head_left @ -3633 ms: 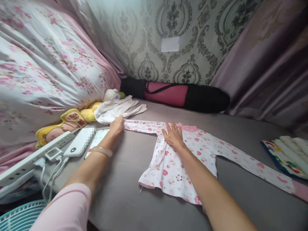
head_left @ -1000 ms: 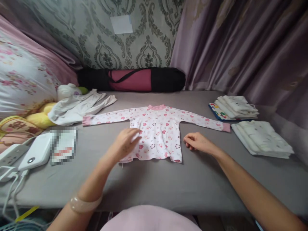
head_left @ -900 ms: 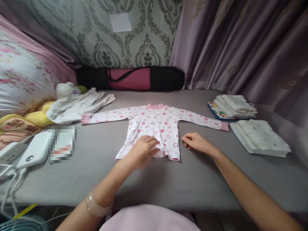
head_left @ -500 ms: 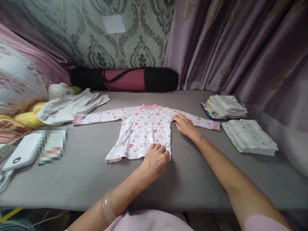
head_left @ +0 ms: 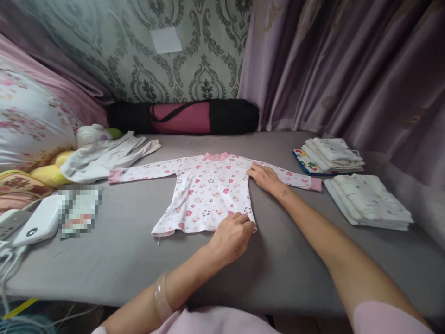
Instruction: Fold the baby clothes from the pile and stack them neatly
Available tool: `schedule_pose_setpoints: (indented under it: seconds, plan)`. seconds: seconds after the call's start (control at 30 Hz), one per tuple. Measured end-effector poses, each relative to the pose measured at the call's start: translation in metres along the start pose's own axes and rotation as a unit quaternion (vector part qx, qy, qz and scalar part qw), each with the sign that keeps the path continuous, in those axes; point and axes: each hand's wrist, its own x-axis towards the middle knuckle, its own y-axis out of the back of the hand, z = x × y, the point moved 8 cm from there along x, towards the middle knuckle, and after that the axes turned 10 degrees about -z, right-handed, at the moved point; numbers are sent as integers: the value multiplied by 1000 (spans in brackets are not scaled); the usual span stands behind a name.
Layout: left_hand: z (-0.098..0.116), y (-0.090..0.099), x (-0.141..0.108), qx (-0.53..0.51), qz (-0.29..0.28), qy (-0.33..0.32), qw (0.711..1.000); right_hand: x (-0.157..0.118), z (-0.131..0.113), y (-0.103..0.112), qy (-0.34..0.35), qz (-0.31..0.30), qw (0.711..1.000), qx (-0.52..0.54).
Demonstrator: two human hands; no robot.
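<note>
Bare sheet (head_left: 132, 264) gives room from lower left to lower centre, up to the left arm (head_left: 194, 269), which slants across it. Another open patch lies between both arms, right of the shirt (head_left: 205, 195). A free strip separates collar from bag (head_left: 182, 117) at upper centre. Cloth stacks (head_left: 370, 199) block centre right; white garment (head_left: 104, 157) and power bank (head_left: 38, 220) crowd the left.

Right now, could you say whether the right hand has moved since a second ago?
Yes, the right hand has moved forward, closer to the long bag, and now touches the shirt.
</note>
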Motion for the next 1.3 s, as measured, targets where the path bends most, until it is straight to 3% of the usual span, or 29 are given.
schedule_pose_setpoints:
  seconds: [0.5, 0.7, 0.8, 0.9, 1.07, 1.3]
  plan:
    - [13, -17, 22, 4, -9, 1, 1000, -1, 7, 3, -11, -7, 999, 52]
    - [13, -23, 24, 36, 10, 12, 999, 4, -18, 28, -115, -16, 991, 61]
    - [15, -26, 26, 48, 12, 1, 999, 21, -61, 30, -59, -21, 990, 129]
    - [17, -29, 26, 61, -1, -11, 998, 40, -96, 12, 14, -61, 979, 192]
    - [25, -31, 19, 98, 7, -55, 994, 53, -83, -11, -30, -58, 977, 202]
    - [23, -21, -4, 70, 20, -83, 994, 32, -90, -6, 64, -51, 981, 175]
